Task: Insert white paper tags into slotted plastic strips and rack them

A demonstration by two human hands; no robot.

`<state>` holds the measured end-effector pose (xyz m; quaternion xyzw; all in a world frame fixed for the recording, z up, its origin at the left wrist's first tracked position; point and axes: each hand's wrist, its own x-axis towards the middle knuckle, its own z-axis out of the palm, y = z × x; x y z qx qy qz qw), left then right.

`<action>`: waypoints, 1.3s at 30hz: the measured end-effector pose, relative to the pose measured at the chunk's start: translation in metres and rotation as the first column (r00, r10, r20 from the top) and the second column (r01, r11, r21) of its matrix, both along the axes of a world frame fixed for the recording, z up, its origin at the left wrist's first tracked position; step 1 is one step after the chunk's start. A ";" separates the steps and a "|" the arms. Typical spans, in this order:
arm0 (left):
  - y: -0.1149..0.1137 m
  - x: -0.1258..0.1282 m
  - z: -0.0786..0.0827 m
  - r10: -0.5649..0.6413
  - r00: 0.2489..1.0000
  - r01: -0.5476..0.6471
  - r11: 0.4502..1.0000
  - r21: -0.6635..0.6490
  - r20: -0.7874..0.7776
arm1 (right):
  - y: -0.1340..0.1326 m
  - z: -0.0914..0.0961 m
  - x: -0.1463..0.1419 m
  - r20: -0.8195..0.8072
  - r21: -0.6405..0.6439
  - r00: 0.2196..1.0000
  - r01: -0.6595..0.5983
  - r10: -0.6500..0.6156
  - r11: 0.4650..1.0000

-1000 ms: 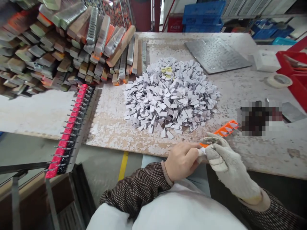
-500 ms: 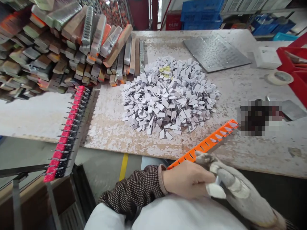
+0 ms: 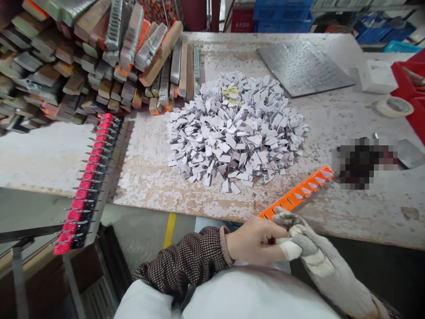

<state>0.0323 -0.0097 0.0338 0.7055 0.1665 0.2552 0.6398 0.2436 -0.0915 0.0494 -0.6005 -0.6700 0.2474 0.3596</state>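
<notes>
Far left you've got that big stack of long wooden and metal-faced bars piled at the back of the worn white-speckled worktable. Just in front of it, the red-and-black rack of metal pins runs out past the table's near edge. Mid-table sits the heap of small white folded tags, with a couple of yellow ones on top. Down near you, your bare left hand is curled tight, fingertips pressed against the glove's fingers. I honestly can't tell if it's pinching anything itself. The orange slotted plastic strip lies slanted on the table right of the heap, its near end at the table edge. Your white-gloved right hand is clamped over that near end. Further back on the right are a grey textured metal plate, a white box and a roll of pale tape.
</notes>
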 end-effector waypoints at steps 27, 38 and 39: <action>-0.001 -0.002 -0.049 0.355 0.805 -0.027 0.823 0.568 -0.475 | 0.087 -0.049 0.074 0.777 0.322 0.625 -0.289 -0.078 0.902; 0.081 -0.011 -0.025 0.718 0.450 -0.137 0.642 0.754 -0.530 | 0.070 -0.035 0.073 0.650 0.466 0.725 -0.142 -0.228 0.873; 0.083 -0.014 -0.025 0.705 0.462 -0.140 0.657 0.741 -0.538 | 0.064 -0.034 0.070 0.635 0.467 0.739 -0.132 -0.227 0.874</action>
